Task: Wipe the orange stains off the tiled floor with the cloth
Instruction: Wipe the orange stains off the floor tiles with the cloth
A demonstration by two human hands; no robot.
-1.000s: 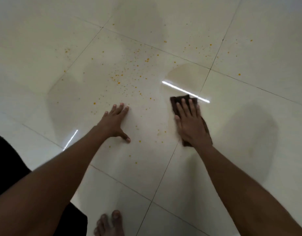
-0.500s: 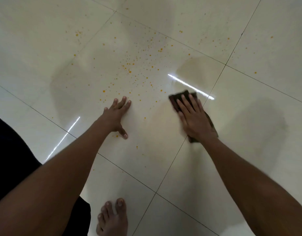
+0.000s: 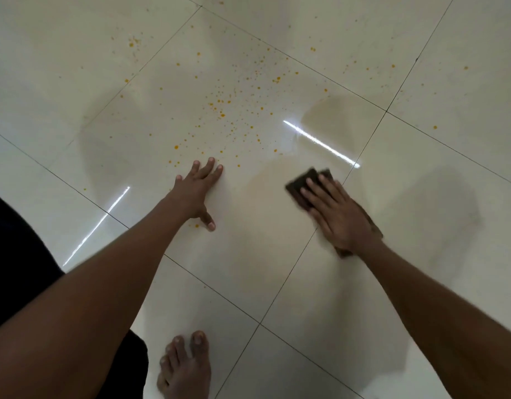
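No writing is visible anywhere. The right hand (image 3: 339, 217) lies flat, fingers straight, pressing the dark brown cloth (image 3: 304, 182) onto the tiled floor (image 3: 75, 53) at centre right. The left hand (image 3: 195, 194) rests open on the tile, fingers spread. Orange stains (image 3: 222, 115) scatter above it, upper centre. A bare foot (image 3: 185, 367) stands at the bottom.

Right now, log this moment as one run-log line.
right hand: flat on cloth | left hand: flat on tiled floor | orange stains: unwiped beyond the hands
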